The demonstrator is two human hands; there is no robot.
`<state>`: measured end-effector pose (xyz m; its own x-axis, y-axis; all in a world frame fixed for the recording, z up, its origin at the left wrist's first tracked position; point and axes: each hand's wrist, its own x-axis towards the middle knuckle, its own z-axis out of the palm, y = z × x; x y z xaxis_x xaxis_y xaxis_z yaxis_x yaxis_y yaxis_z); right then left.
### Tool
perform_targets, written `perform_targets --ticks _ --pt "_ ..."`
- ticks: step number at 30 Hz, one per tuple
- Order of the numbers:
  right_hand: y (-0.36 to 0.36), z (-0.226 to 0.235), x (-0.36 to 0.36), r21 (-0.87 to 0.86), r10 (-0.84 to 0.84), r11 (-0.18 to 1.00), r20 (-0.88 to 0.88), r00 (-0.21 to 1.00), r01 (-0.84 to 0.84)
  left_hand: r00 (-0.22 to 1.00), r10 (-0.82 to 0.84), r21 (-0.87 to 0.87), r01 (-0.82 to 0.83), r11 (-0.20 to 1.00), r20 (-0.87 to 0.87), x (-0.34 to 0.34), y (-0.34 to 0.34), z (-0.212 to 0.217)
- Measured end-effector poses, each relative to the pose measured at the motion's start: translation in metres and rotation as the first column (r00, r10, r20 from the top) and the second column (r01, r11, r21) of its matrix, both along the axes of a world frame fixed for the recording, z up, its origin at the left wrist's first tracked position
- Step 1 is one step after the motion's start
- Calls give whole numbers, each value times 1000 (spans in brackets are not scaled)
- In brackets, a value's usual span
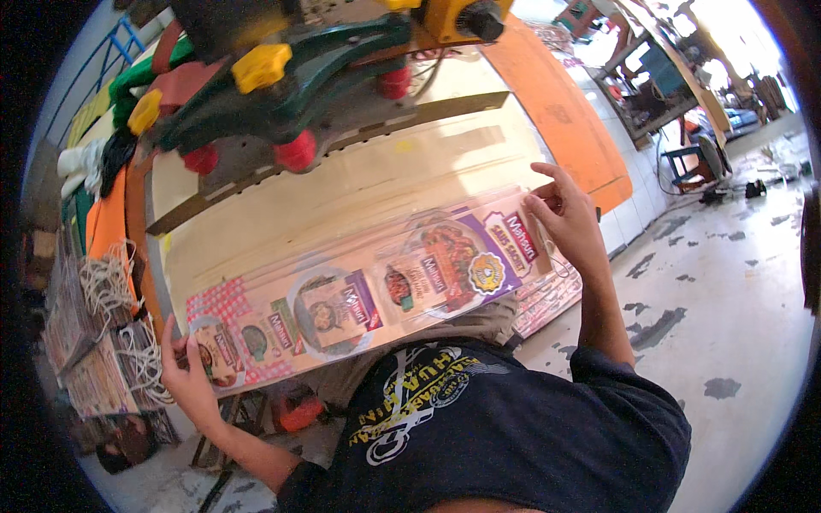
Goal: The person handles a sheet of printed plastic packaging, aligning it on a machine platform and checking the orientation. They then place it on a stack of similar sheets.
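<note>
- Pale-orange, long rectangular printed sheet with a glossy surface (342,308) lies along the near part of the cream board worktop (342,197), close to the person's torso.
- Step in hand, as I read it: steadying the sheet by its two ends, one hand each.
- Left hand (184,368): at the left end, thumb at the edge, fingers loosely bent. Not clenched; can't tell whether it pinches or only touches.
- Right hand (564,205): at the far right corner, thumb close to the edge, index finger lifted away. Firm grip or light contact (can't confirm from this angle).
- Next move, my judgement: calls for even control at both ends, so the long sheet doesn't skew or buckle mid-span.
- Look: red-and-white checks at left, food bowls and packs along the middle, purple panel toward the right. Far edge shows parallel see-through lines (maybe several layers; can't count them).
- Beyond it: long dark metal bar (445,120), then dark-green machine frame (278,120) with yellow knobs (261,68) and red feet (296,150).
</note>
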<state>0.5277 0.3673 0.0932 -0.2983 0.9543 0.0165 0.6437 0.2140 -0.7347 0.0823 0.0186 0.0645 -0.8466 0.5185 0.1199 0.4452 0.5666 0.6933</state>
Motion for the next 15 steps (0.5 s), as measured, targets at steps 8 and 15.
perform_targets --ticks 8,15 --pt "-10 4 -2 -61 12 998 -42 999 -14 997 -29 -89 23 996 -66 2 3 3" --pt "-1 -1 -2 39 119 992 86 989 -122 994 -50 -147 35 989 -100 4 8 9"
